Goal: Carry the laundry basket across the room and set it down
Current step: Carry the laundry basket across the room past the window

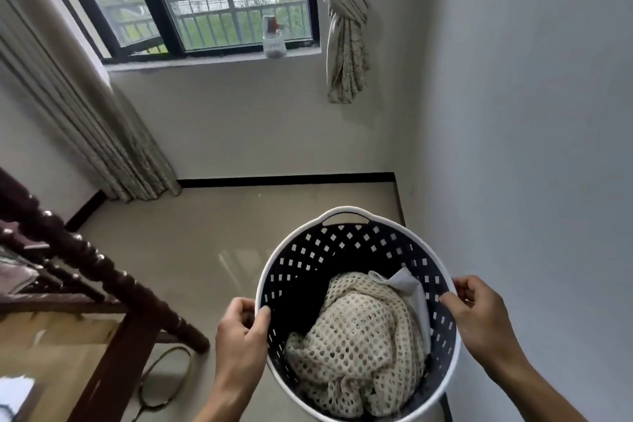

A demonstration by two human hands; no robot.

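A round laundry basket (318,243) with a white rim and dark perforated walls is held in front of me, above the floor near the right wall. A cream knitted garment (359,336) and a pale grey cloth (407,288) lie inside it. My left hand (239,329) grips the rim on the left side, thumb inside the wall. On the opposite side my right hand (479,312) clamps the rim the same way. A handle slot shows at the basket's far edge.
A dark wooden bed frame (102,277) stands at the left, with a racket (164,384) on the tiled floor (205,233) beside its leg. Ahead is a window with a jar (273,39) on its sill, curtains (85,113) left and a knotted curtain (346,27) right.
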